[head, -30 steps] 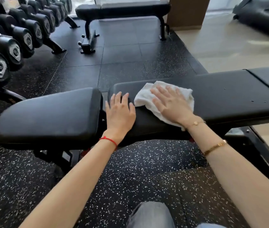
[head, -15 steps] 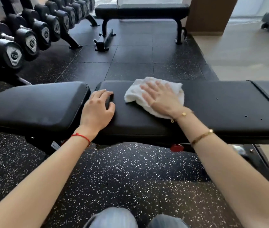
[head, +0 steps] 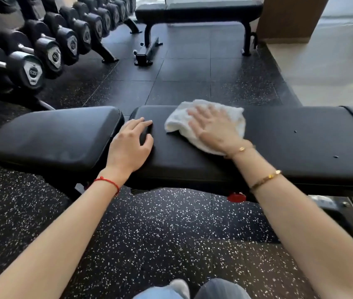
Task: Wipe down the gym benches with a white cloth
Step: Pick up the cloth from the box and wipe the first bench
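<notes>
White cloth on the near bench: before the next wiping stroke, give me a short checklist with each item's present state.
1. White cloth lies flat on the long back pad: ok.
2. Right hand presses the cloth with straight, spread fingers: ok.
3. Left hand braces the pad's end, beside the gap to the seat pad: ok.
4. Left hand apart from the cloth: ok.
5. Pad to the right of the cloth free of debris: not ok, small specks show.
6. Cloth damp: cannot tell.
</notes>
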Demonstrator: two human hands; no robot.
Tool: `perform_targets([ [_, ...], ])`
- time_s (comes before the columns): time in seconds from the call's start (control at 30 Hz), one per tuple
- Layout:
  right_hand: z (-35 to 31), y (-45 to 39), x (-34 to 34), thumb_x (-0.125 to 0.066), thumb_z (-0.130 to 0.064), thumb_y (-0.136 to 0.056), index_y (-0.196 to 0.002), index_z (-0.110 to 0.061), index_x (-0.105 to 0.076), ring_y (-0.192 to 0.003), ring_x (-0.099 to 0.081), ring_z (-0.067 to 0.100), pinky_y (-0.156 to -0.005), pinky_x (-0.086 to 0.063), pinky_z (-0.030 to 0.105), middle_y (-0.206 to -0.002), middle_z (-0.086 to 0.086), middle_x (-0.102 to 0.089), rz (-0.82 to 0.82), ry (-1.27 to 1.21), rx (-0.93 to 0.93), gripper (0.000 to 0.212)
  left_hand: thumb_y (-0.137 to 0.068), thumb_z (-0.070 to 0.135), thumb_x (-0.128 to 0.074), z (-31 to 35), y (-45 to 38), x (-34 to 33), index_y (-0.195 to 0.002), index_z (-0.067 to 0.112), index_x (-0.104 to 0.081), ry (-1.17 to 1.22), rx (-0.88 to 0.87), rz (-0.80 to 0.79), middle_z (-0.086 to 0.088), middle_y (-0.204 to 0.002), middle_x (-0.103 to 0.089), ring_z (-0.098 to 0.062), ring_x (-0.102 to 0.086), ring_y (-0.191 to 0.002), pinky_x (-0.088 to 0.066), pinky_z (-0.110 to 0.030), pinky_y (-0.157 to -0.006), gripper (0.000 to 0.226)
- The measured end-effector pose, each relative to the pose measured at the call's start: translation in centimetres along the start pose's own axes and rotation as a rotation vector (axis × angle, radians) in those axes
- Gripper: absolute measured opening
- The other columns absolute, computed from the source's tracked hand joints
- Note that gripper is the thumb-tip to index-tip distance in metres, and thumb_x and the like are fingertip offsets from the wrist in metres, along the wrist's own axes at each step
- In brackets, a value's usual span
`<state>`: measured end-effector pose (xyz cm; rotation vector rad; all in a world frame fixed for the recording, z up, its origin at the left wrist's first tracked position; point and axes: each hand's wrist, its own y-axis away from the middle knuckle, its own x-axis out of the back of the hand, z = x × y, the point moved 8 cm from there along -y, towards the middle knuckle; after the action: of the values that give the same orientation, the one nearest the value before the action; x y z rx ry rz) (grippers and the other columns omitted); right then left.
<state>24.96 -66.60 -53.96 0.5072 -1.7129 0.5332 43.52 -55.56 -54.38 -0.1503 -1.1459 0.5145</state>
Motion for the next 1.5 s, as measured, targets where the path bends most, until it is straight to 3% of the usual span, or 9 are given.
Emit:
perform_targets([
  [0.17,-2.2,6.1,-1.2,-0.027,-0.051,-0.104,-0.153,-0.043,-0.024,-0.153,-0.002,0.015,-0.122,0.007,0.038,-0.165,-0.013,-0.012,-0.005,-0.122,0.158,0.05,-0.096,0.031,-0.051,-0.4,0.2,-0.2,-0.139,0.03,-0.053,0.014,0.011,-0.05,0.006,-0.15,-0.046,-0.014,-0.034,-0.143,-0.031,-0.038,-0.119,0.043],
  [0.33,7.3,5.0,0.6,-0.024,-0.048,-0.105,-0.155,-0.04,-0.02,-0.153,-0.004,0.013,-0.123,0.004,0.037,-0.166,-0.011,-0.011,-0.014,-0.068,-0.071,0.051,-0.097,0.029,-0.049,-0.1,0.3,-0.3,-0.14,0.028,-0.052,0.021,0.027,-0.05,0.004,-0.152,-0.044,-0.014,-0.031,-0.145,-0.025,-0.034,-0.121,0.043],
  [0.43,6.7,1.2,0.7,-0.02,-0.047,-0.105,-0.155,-0.036,-0.019,-0.152,-0.006,0.021,-0.123,0.0,0.045,-0.166,-0.007,-0.011,-0.027,-0.027,-0.135,0.051,-0.097,0.027,-0.049,0.2,0.4,-0.4,-0.14,0.026,-0.052,0.007,0.035,-0.044,0.002,-0.152,-0.044,-0.016,-0.032,-0.145,-0.024,-0.034,-0.122,0.043],
  [0.7,0.9,8.8,-0.3,-0.025,-0.05,-0.105,-0.155,-0.042,-0.021,-0.153,0.001,0.012,-0.122,0.009,0.037,-0.165,-0.016,-0.009,0.001,-0.129,0.14,0.051,-0.097,0.023,-0.051,0.8,0.5,-0.1,-0.137,0.018,-0.056,-0.032,0.054,-0.053,-0.007,-0.148,-0.048,-0.023,-0.037,-0.142,-0.028,-0.037,-0.12,0.04],
  [0.93,9.6,4.7,1.4,-0.02,-0.047,-0.105,-0.154,-0.04,-0.022,-0.153,-0.007,0.019,-0.123,0.0,0.043,-0.165,-0.011,-0.012,0.002,-0.05,-0.207,0.05,-0.094,0.023,-0.054,3.7,1.1,0.1,-0.125,0.014,-0.064,0.011,0.025,0.009,-0.006,-0.133,-0.061,-0.022,-0.05,-0.131,-0.034,-0.04,-0.115,0.034],
  [1.07,5.6,2.7,0.7,-0.019,-0.045,-0.106,-0.155,-0.037,-0.019,-0.153,-0.004,0.022,-0.123,0.002,0.045,-0.166,-0.008,-0.01,-0.034,-0.035,-0.113,0.05,-0.095,0.025,-0.052,5.6,1.5,-1.0,-0.13,0.017,-0.061,-0.017,0.042,-0.006,-0.003,-0.139,-0.057,-0.021,-0.045,-0.135,-0.03,-0.046,-0.116,0.036],
  [1.23,5.6,10.0,0.4,-0.021,-0.051,-0.103,-0.155,-0.044,-0.017,-0.153,0.003,0.014,-0.122,0.01,0.039,-0.165,-0.016,-0.005,-0.008,-0.116,0.001,0.052,-0.096,0.026,-0.051,8.2,1.8,-2.4,-0.132,0.019,-0.059,-0.023,0.019,-0.021,-0.001,-0.141,-0.055,-0.021,-0.042,-0.138,-0.025,-0.049,-0.118,0.037],
  [1.37,13.1,11.6,1.8,-0.014,-0.06,-0.097,-0.153,-0.044,-0.023,-0.153,-0.008,0.015,-0.123,0.001,0.04,-0.164,-0.015,-0.014,0.046,-0.064,-0.173,0.059,-0.095,0.029,-0.051,10.3,1.8,-3.7,-0.134,0.02,-0.057,-0.016,0.007,-0.056,-0.002,-0.144,-0.052,-0.021,-0.039,-0.14,-0.02,-0.049,-0.12,0.04],
  [1.5,17.9,5.9,3.2,-0.018,-0.051,-0.104,-0.155,-0.037,-0.021,-0.151,-0.012,0.02,-0.123,-0.005,0.045,-0.165,-0.009,-0.015,0.034,-0.004,-0.355,0.053,-0.096,0.033,-0.049,10.9,2.3,-4.3,-0.138,0.021,-0.052,-0.076,-0.008,-0.07,-0.003,-0.147,-0.047,-0.021,-0.035,-0.142,-0.019,-0.05,-0.121,0.044],
])
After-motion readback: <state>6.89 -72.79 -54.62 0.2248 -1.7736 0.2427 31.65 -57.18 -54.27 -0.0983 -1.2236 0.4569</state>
